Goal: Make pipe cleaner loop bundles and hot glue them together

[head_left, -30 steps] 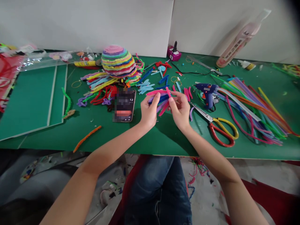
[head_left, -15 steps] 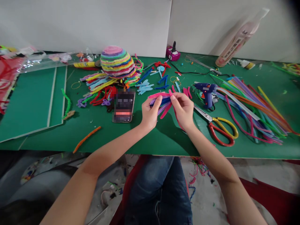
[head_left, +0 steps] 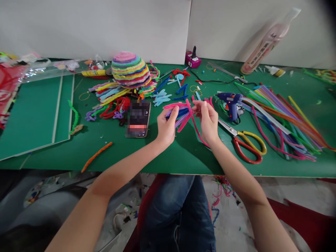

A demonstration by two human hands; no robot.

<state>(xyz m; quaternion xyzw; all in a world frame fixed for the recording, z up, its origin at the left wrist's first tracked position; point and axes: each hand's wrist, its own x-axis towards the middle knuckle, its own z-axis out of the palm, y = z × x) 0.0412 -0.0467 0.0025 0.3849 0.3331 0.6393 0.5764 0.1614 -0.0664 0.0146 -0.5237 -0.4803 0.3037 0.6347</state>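
My left hand (head_left: 167,125) is closed round the middle of a small bundle of pink, purple and blue pipe cleaners (head_left: 183,117), which fan out past its thumb. A long pink pipe cleaner (head_left: 196,128) rises from the bundle's right end and trails down beneath my right wrist. My right hand (head_left: 208,120) is just right of the bundle, its fingers bent and slightly apart near the pink strand. Whether its fingertips touch anything is too small to tell. Short light-blue pieces (head_left: 161,97) lie behind my left hand.
Scissors (head_left: 236,133) and a blue glue gun (head_left: 231,101) lie right of my right hand, beside loose long pipe cleaners (head_left: 286,119). A phone (head_left: 138,119) and a striped ball-shaped piece (head_left: 131,70) are at the left. A bottle (head_left: 267,45) leans against the back wall.
My right hand has moved slightly right, away from the bundle, and its fingers have loosened. More of the long pink strand shows between the hands. My left hand has shifted slightly left.
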